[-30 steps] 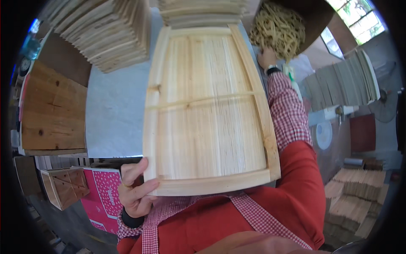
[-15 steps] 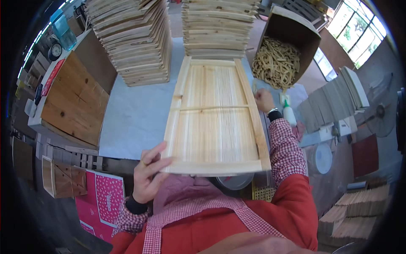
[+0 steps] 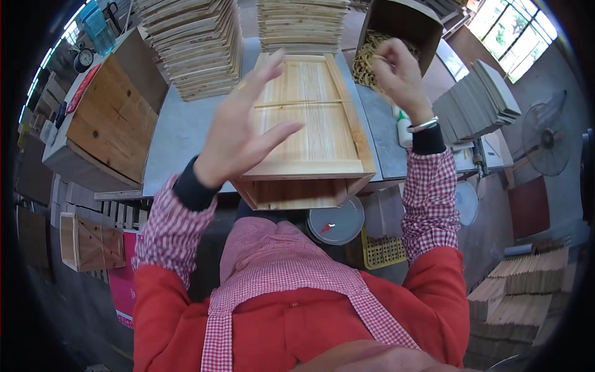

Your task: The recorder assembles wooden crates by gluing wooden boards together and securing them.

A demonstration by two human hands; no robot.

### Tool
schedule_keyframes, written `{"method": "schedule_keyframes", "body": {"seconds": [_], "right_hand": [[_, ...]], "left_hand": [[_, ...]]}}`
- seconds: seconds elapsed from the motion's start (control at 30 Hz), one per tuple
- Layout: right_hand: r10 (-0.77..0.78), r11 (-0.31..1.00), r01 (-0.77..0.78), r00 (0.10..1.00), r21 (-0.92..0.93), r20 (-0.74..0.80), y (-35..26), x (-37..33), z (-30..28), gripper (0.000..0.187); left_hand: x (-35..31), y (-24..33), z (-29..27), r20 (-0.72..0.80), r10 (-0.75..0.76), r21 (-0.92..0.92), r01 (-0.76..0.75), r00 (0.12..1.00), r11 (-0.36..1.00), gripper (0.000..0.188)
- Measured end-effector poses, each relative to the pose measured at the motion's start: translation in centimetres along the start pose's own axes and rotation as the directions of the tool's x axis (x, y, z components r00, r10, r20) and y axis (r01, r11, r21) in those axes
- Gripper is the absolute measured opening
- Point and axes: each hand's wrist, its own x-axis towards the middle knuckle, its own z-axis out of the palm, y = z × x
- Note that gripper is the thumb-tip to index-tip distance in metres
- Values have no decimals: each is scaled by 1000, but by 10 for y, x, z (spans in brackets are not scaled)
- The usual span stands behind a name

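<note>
A pale wooden box with slightly flared sides lies on the worktable, its open end toward me. A thin strip crosses its slatted upper panel. My left hand is raised over the box's left side, fingers spread and thumb out, holding nothing. Beyond the box's right side, my right hand is lifted in front of a cardboard carton of curled beige strips. Its fingers are curled closed; what they hold, if anything, I cannot make out. Below this hand stands a white squeeze bottle with a green tip.
Tall stacks of wooden panels stand at the back of the grey worktable. Grey panels are stacked at right, near a fan. A wooden case stands at left. A round lidded bucket sits below the table edge.
The box now rests lower on the table, showing its open end. My left hand has let go of its near corner and risen, opening. My right hand has lifted from beside the box.
</note>
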Motion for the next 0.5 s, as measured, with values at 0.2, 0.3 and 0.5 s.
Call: {"method": "schedule_keyframes", "body": {"seconds": [0.2,0.3,0.5], "right_hand": [[-325,945,304,910,117,259,-117,-28,56,13],[-281,959,253,914,130,292,-123,-48,51,13],[-178,956,128,968,262,174,-147,-80,79,14]], "left_hand": [[14,-9,12,225,-80,-195,125,971,973,74],[-12,-11,-12,510,-240,-475,503,826,722,70],[-60,46,3,309,-359,-790,448,881,419,46]]}}
